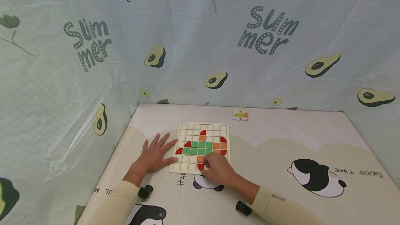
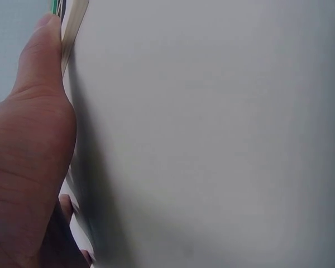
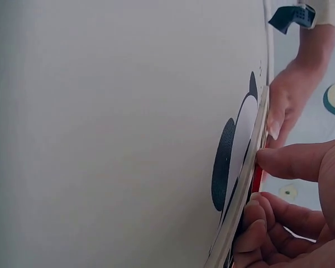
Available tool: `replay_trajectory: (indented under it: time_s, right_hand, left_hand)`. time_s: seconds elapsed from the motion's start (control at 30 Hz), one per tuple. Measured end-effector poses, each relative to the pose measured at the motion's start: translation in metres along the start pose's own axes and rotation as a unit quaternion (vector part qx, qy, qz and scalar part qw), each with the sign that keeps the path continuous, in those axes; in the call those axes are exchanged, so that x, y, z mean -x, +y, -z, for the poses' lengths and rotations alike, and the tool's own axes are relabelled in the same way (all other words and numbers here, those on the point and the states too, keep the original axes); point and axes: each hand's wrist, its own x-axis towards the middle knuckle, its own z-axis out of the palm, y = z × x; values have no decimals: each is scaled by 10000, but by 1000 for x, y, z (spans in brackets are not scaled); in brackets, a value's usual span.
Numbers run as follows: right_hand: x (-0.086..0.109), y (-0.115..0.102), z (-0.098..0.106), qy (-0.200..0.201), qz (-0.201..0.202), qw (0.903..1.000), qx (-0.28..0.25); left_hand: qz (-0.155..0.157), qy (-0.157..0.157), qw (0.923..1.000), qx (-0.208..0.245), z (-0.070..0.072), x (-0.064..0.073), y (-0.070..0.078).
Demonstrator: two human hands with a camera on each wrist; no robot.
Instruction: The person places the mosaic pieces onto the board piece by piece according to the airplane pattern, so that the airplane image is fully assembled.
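A cream grid board (image 1: 184,167) lies flat with green squares (image 1: 200,148), orange squares (image 1: 216,145) and red quarter-round pieces (image 1: 203,132) set in its cells. My left hand (image 1: 154,155) is spread over the board's left edge, the thumb and index fingertip touching it. At the near edge, my right hand (image 1: 218,169) pinches a red quarter-round piece (image 3: 258,177) between thumb and fingers, low against the board. Its fingers hide part of the lower right cells. The left wrist view shows the left thumb (image 2: 39,61) along the board's side.
A small pattern card (image 1: 240,115) lies beyond the board, toward the table's far edge. Black wrist devices (image 1: 145,192) sit by both forearms. The tablecloth (image 1: 262,169) carries panda and dog prints, and an avocado-printed sheet (image 1: 187,37) hangs behind and at the sides.
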Motion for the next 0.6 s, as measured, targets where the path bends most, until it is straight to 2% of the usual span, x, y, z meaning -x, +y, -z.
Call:
replay_trajectory:
  time_s: [0.23, 0.6]
  right_hand:
    - [-1, -1, -2, -1, -17, 9999, -128]
    - [-2, -3, -4, 31, -104, 9999, -7]
  left_hand:
    - [17, -71, 10000, 45, 1, 0, -1]
    - [26, -35, 10000, 39, 2, 0, -2]
